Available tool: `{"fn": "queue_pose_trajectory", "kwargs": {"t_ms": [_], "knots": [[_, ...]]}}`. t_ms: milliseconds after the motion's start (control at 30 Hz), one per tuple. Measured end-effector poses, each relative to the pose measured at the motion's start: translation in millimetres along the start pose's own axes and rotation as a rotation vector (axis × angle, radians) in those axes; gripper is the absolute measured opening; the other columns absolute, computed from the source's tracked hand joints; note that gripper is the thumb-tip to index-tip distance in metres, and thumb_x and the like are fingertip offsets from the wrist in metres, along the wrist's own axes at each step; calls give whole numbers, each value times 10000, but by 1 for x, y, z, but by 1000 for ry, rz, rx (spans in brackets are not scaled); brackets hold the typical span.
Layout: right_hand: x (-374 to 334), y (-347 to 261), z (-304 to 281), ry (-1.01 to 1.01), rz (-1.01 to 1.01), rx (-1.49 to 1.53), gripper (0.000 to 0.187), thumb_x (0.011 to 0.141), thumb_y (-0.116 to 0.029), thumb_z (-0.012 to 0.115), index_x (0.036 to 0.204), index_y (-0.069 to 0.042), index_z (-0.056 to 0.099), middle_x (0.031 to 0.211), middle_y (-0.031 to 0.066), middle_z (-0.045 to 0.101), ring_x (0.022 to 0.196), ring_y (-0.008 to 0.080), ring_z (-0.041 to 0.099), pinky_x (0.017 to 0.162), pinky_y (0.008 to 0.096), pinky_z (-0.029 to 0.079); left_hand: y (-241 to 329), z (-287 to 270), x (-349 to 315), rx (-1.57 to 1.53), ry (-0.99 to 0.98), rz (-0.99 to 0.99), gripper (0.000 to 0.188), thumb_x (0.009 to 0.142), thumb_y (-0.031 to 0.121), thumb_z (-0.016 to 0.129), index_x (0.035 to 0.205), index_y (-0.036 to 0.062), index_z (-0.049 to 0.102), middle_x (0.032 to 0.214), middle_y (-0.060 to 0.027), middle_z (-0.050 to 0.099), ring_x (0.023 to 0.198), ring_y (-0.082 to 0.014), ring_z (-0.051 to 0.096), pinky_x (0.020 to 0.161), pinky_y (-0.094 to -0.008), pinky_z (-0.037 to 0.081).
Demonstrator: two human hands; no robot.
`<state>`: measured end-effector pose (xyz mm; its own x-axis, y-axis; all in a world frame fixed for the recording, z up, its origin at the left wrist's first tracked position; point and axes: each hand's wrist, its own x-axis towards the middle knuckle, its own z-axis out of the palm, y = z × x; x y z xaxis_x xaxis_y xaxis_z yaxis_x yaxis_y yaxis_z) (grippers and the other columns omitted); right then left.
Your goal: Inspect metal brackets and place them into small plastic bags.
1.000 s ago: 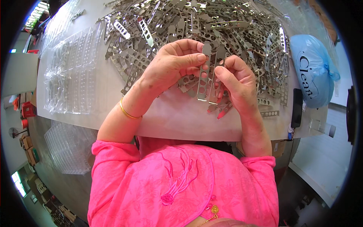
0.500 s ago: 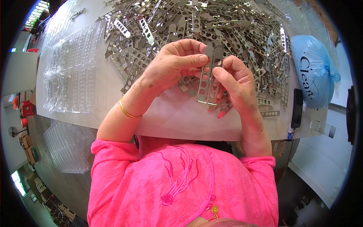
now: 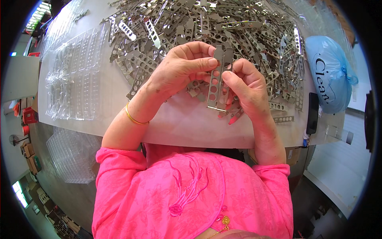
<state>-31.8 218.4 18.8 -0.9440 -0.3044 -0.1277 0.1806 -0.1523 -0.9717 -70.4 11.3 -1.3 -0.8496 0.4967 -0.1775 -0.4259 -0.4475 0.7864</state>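
My left hand [image 3: 183, 65] pinches a flat metal bracket [image 3: 213, 88] with a row of round holes between thumb and fingers. It stands nearly upright, its bent foot toward me. Close against its right side is a second, similar bracket [image 3: 226, 56], gripped by my right hand [image 3: 251, 85], whose thumb covers part of it. Behind both hands spreads a large heap of loose metal brackets [image 3: 181, 30]. Just below my right hand, a few red-tinted pieces [image 3: 235, 116] lie on the table; their kind is hard to make out.
Clear plastic blister trays [image 3: 75, 75] lie on the left of the white-covered table [image 3: 187, 129]. A tied blue plastic bag [image 3: 328, 73] and a dark phone [image 3: 312, 113] sit at the right. More clear trays [image 3: 71, 155] are stacked below the table's left edge.
The two brackets have shifted very slightly left, and the right one now sits a little closer to the left one. Both hands keep their grip.
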Motion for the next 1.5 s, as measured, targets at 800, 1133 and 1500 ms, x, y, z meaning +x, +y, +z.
{"fn": "queue_pose_trajectory", "kwargs": {"t_ms": [800,1133,1500], "knots": [[1,1,0,-12,18,-8,136,964,-143,618,896,-59,533,696,22,619,514,61,592,360,245,500,0,-1,1,-5,-6,-12,219,916,80,718,1100,13,621,987,-52,673,847,-151,691,731,-289,588],[1,1,-1,-20,16,-17,142,962,-150,621,892,-60,537,685,22,619,514,60,595,354,246,503,-1,1,0,-7,1,-7,183,931,39,678,1102,7,622,972,-47,674,827,-132,684,714,-290,607],[0,1,-1,-12,20,-14,139,958,-138,618,883,-55,536,690,30,621,510,62,594,353,245,499,0,2,0,-16,-16,1,186,931,42,680,1104,5,621,970,-48,674,825,-128,681,708,-285,607]]}}
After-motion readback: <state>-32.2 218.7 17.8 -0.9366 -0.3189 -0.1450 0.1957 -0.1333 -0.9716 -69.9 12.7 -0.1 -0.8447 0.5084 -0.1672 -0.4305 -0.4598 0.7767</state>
